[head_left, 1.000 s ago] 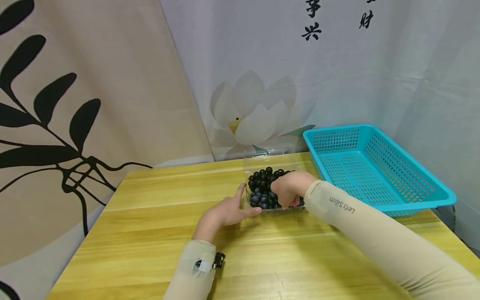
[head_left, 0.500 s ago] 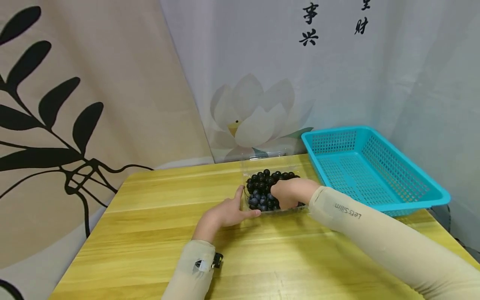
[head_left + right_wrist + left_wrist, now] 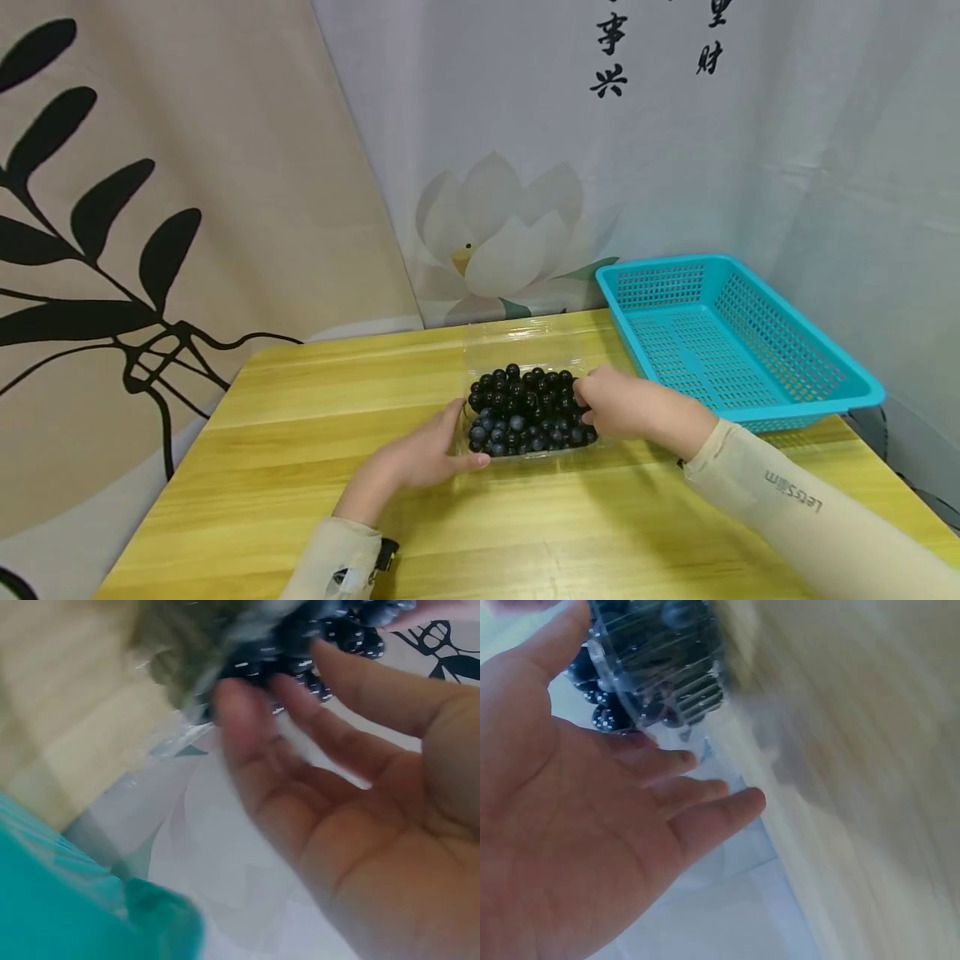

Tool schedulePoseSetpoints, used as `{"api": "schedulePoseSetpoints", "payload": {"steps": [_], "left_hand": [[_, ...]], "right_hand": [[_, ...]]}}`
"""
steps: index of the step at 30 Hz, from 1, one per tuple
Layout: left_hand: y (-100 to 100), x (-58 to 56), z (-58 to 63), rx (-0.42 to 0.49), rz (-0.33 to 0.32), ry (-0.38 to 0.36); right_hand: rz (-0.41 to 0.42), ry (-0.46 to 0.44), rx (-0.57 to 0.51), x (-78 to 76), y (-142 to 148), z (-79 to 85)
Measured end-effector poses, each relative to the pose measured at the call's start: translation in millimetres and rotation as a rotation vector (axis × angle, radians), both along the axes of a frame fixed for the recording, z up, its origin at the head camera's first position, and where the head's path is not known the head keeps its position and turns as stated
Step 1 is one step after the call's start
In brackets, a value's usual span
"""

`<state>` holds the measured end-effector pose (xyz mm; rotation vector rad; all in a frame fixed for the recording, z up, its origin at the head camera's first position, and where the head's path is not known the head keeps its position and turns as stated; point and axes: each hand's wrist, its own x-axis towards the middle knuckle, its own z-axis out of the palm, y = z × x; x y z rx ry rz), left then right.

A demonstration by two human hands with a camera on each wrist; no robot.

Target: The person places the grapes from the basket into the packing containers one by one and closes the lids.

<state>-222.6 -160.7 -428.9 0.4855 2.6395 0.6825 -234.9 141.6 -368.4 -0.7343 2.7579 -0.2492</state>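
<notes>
A clear plastic clamshell box [image 3: 471,333], lid raised at the back, sits on the table full of small round fruit. Shiny black grape-like fruit [image 3: 528,392] fills its rear half, and dusty-blue blueberries [image 3: 517,423] fill the front. My left hand [image 3: 416,450] lies along the box's left side, thumb at the front corner; in the left wrist view its fingers are extended. At the right end, my right hand [image 3: 626,404] has its fingertips right at the fruit and box edge. The right wrist view shows those fingers loosely bent, partly blurred, with no single fruit between them.
A blue plastic basket [image 3: 693,350] with perforated sides stands at the table's back right, behind the right forearm. The wooden table [image 3: 337,392] ends at a printed cloth backdrop [image 3: 517,125]. Dark cables [image 3: 915,483] lie off the right edge.
My right hand has lifted off the middle of the fruit and moved to the box's right end, uncovering the front blueberries. The box and left hand have come nearer to me.
</notes>
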Motion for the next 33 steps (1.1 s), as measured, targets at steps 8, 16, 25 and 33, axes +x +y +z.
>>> {"api": "schedulePoseSetpoints", "payload": {"steps": [8,16,25,33], "left_hand": [[-11.2,34.9,10.1,-0.010,-0.029,0.003],[-21.8,32.9,15.9,0.149,0.036,-0.102],[4.1,-5.1,10.8,0.798,0.479,-0.286],[38.5,-19.4,0.2,1.130,0.722,-0.213]], "right_hand": [[0.005,0.072,-0.266,18.0,11.2,-14.2],[-0.346,-0.110,-0.574,8.9,9.3,-35.0],[-0.685,-0.582,-1.179,1.9,-10.0,-42.6],[-0.736,-0.548,-1.308,-10.6,-21.2,-48.2]]}}
